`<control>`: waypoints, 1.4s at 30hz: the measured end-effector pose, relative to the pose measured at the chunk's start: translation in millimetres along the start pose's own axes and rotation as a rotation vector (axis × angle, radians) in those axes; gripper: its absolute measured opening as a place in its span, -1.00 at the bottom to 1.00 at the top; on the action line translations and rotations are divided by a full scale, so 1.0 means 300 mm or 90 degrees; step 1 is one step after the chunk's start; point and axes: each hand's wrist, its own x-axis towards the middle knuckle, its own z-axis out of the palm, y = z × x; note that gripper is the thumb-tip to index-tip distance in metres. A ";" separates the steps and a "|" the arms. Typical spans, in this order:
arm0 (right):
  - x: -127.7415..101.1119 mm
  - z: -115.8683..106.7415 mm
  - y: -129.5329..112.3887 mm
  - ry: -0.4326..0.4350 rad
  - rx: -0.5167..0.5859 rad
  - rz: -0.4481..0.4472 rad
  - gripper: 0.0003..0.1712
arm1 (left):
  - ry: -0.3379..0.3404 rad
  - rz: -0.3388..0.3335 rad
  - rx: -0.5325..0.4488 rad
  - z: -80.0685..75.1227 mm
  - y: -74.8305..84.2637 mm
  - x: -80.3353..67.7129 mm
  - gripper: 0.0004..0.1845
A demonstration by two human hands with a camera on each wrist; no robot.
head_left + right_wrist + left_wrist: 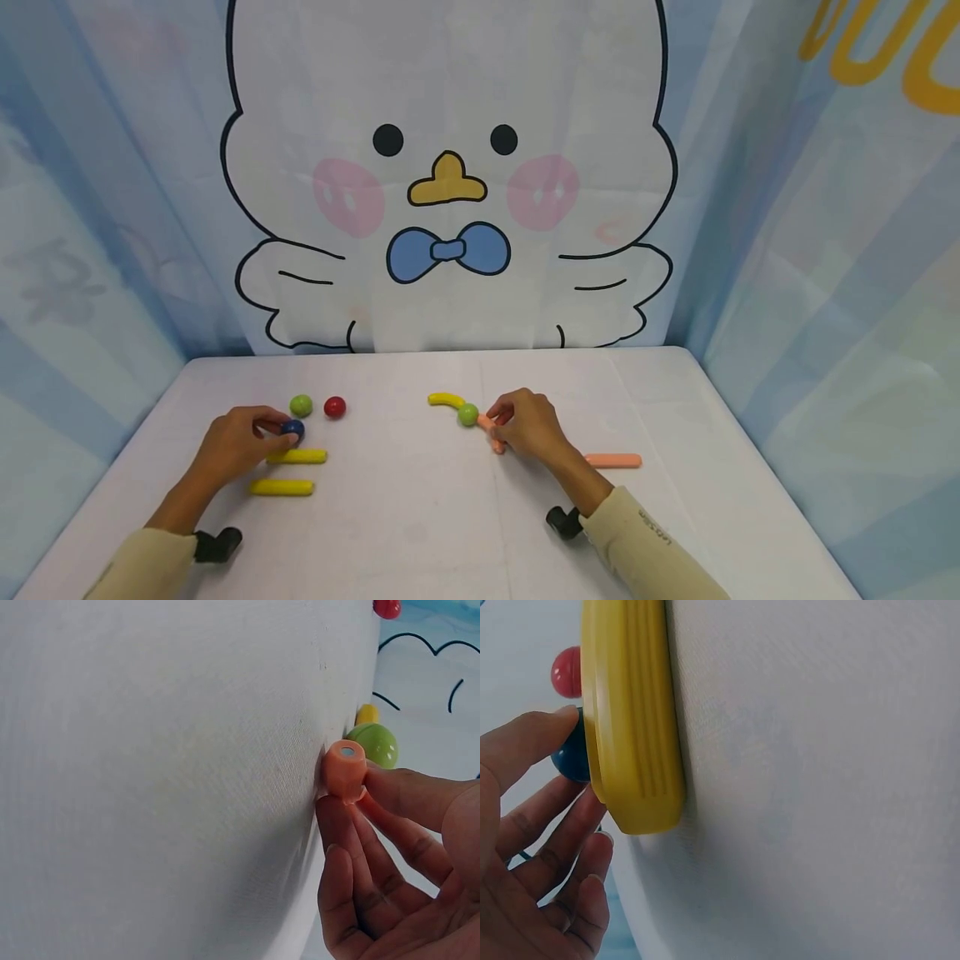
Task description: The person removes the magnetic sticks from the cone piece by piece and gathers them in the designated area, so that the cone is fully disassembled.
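At the left of the table my left hand [236, 442] pinches a dark blue ball [293, 430] between thumb and fingers. Just in front of that hand lies a yellow stick [303, 457], which looks large in the left wrist view and partly covers the ball. Near the table's middle, my right hand [531, 423] pinches a curved orange stick [345, 774]; its end facing the wrist camera has a small grey metallic dot. The far end of this stick meets a green ball [468, 414], and a curved yellow stick [446, 400] meets the ball's other side.
Behind the left hand sit another green ball [301, 406] and a red ball [335, 407]. A second yellow stick [282, 487] lies nearer the front. A straight orange stick [615, 461] lies beyond the right forearm. Printed curtains [450, 308] hang around the white table [420, 533].
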 end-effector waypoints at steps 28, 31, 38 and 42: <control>-0.009 -0.004 -0.011 -0.001 -0.003 -0.005 -0.78 | 0.145 0.170 0.037 0.038 0.283 -0.062 -0.48; -0.008 -0.002 -0.010 -0.002 0.001 -0.008 -0.78 | 0.141 0.199 0.026 0.081 0.343 -0.048 -0.50; -0.010 0.009 -0.015 -0.005 0.003 -0.006 -0.78 | 0.096 0.229 0.017 0.187 0.463 -0.019 -0.50; -0.013 0.009 -0.018 -0.009 -0.005 -0.007 -0.78 | 0.071 0.245 0.004 0.241 0.515 0.004 -0.50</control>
